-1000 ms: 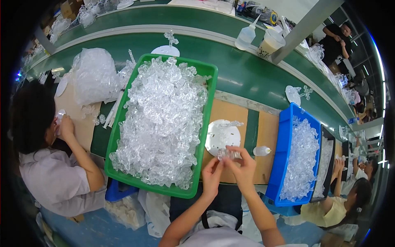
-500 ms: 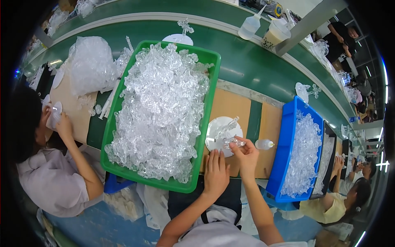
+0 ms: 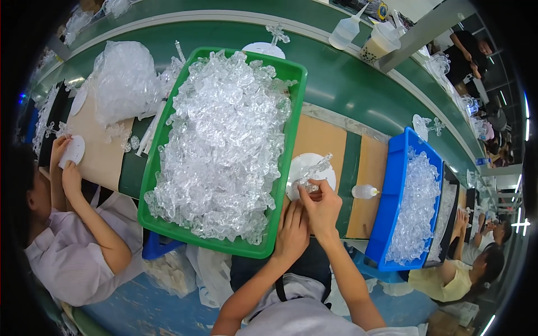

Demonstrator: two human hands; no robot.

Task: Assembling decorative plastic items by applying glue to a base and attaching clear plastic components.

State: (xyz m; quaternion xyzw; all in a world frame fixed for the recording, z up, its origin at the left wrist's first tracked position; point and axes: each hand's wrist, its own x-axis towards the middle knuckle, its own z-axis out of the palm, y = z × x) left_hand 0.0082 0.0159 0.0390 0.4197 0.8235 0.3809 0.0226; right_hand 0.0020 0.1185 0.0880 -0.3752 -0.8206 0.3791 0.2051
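Observation:
A white round disc (image 3: 297,164) lies on brown board in front of me, with a clear plastic stem-like part (image 3: 321,164) resting across it. Above the disc, my right hand (image 3: 323,208) is closed in a pinch on a clear plastic piece (image 3: 307,185), partly hidden by the fingers. Beside it, at the disc's near edge, my left hand (image 3: 292,231) lies with fingers stretched out and holds nothing. A small white squeeze bottle (image 3: 365,192) with a yellowish tip lies on its side to the right of the disc.
A green bin (image 3: 305,92) heaped with clear plastic parts stands at left; a blue bin (image 3: 383,207) of similar parts is at right. On the green conveyor are white discs (image 3: 263,49) with clear crosses. A co-worker (image 3: 84,246) at left holds a white disc (image 3: 73,151).
My right hand has moved left and toward me, closer to my left hand, with the clear piece still pinched. The co-worker at left has shifted their disc.

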